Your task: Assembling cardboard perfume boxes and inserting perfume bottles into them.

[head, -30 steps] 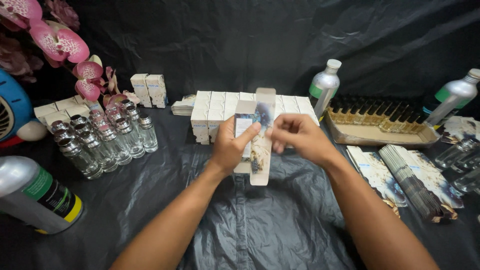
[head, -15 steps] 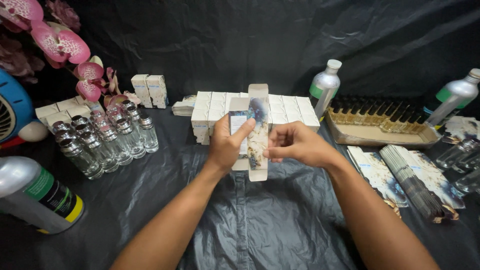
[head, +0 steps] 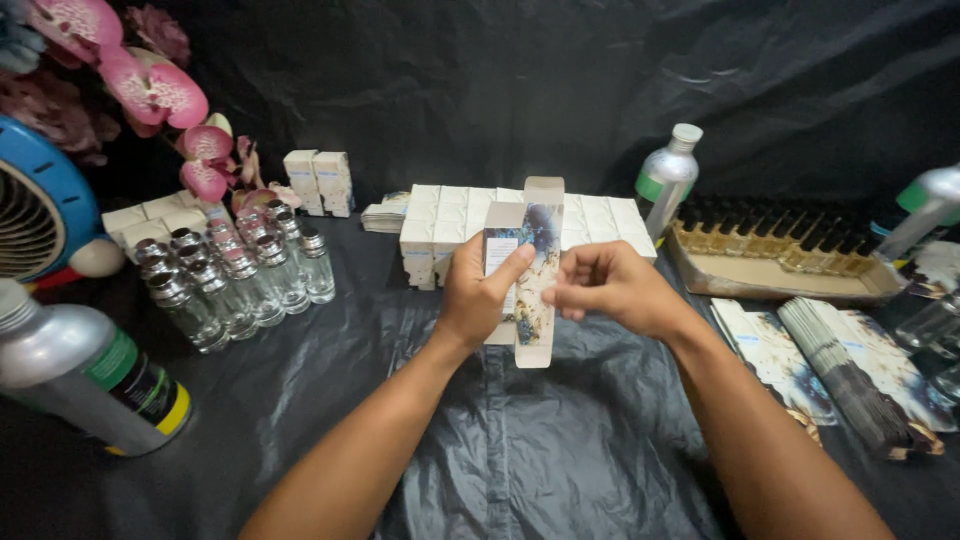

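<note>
Two bare hands are seen at frame centre, above a black plastic sheet (head: 560, 450) spread over the table. A tall narrow carton (head: 535, 275), white with a blue and brown print, is held upright between them, end flaps open at top and bottom. The left hand (head: 478, 295) is wrapped around the carton's left side, thumb pressed across the front panel. The right hand (head: 610, 290) is curled, fingertips pinched at the carton's right edge; what lies between the fingertips cannot be told.

Behind the carton, a block of small white boxes (head: 445, 225) is stacked in rows, with two more white boxes (head: 320, 182) standing apart at back left. A cluster of clear glass bottles (head: 235, 275) with silver caps is grouped at left. A large silver can (head: 85, 385) with a green and yellow label lies on its side at near left. A blue fan (head: 35, 205) and pink orchid flowers (head: 150, 90) are seen at far left. A silver bottle with a white cap (head: 667, 178) stands right of the boxes. A cardboard tray (head: 780, 280) of dark-capped vials is set at right, and flat printed cartons (head: 840, 365) are stacked in front of it.
</note>
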